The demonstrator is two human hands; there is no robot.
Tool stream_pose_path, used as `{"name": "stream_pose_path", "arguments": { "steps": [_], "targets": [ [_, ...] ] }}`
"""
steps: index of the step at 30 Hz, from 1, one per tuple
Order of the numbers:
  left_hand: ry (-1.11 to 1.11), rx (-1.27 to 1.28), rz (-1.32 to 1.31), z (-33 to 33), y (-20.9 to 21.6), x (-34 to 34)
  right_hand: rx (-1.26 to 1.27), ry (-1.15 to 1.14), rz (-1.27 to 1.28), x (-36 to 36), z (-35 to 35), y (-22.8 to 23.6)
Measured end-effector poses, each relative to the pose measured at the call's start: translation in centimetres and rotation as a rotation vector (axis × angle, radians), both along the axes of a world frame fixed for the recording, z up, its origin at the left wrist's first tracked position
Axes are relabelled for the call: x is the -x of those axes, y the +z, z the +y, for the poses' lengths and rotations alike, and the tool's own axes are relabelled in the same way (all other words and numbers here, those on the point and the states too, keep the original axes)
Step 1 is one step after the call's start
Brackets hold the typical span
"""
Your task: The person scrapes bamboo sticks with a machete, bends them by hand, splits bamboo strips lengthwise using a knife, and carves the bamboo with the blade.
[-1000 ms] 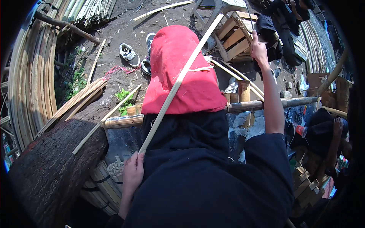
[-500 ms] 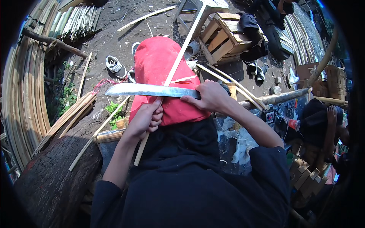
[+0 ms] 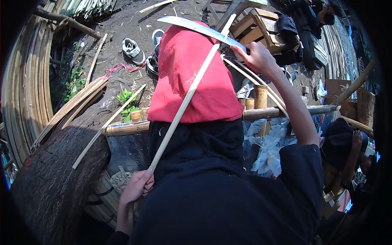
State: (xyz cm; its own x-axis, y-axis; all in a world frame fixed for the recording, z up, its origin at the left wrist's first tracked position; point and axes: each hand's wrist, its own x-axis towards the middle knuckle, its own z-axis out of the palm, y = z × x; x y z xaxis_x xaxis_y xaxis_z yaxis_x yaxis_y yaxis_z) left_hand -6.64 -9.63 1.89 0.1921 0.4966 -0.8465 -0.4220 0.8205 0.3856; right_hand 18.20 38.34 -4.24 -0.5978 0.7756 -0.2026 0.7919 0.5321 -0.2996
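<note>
Head view: your left hand [image 3: 137, 186] has its fingers around the near end of a pale strip [image 3: 183, 105]; your right hand [image 3: 260, 58] grips a knife [image 3: 204, 30] crossing its far end.

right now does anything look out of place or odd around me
Yes: a loose tangle of pink string lies on the dirt ground near a seemingly empty sneaker; both look dropped rather than put away.

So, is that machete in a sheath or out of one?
Out: the machete is in the person's right hand, its curved metal blade showing bare.
</note>
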Motion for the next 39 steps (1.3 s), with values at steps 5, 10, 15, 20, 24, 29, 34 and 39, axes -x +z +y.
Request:
{"name": "stream_pose_path", "arguments": {
  "steps": [5, 10, 15, 20, 24, 29, 34, 39],
  "targets": [
    [0.014, 0.043, 0.139, -1.7, 0.5, -0.2, 0.062, -0.173, 0.145, 0.1, 3.8, -0.8],
    [-0.015, -0.214, 0.232, 8.2, -3.1, -2.6, 0.215, -0.053, 0.166, 2.1, -5.1, 2.2],
    [0.079, -0.245, 0.009, 18.7, -4.3, -3.3, 0.095, 0.184, 0.044, 1.5, -10.5, 1.8],
    [0.042, -0.208, -0.117, 21.3, -5.5, -3.4, 0.192, 0.202, -0.087, 0.1, -12.5, 2.8],
    [0.022, -0.180, -0.089, 18.5, -5.3, -2.6, 0.131, 0.271, -0.064, 0.1, -11.8, 1.9],
    [-0.022, -0.117, -0.142, 10.2, -4.9, 0.8, 0.219, 0.107, 0.035, -0.7, -9.1, 1.1],
    [0.056, -0.059, -0.174, 3.8, -3.0, 1.8, -0.063, 0.335, 0.110, -0.2, -8.7, -0.3],
    [0.058, -0.052, -0.050, 0.4, -1.2, 1.6, -0.112, 0.356, 0.080, 0.2, -8.1, -0.2]
  ]
}}
